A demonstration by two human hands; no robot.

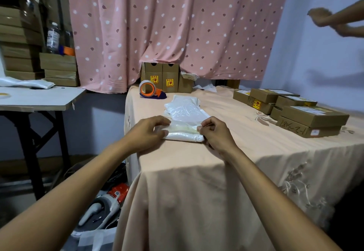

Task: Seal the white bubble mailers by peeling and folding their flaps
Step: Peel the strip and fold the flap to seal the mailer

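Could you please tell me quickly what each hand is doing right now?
Left hand: grips the white bubble mailer at its left end.
Right hand: pinches its right edge.

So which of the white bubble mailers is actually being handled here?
The nearest mailer: the left hand and right hand hold its two ends. The stacked mailers behind it have no hand on them.

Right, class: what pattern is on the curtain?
The curtain is pink with white and dark spots; head view.

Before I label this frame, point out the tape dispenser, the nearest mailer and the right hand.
tape dispenser [160,94]: head view, dark base.
nearest mailer [185,137]: head view, near white edge.
right hand [216,134]: head view, back of hand.
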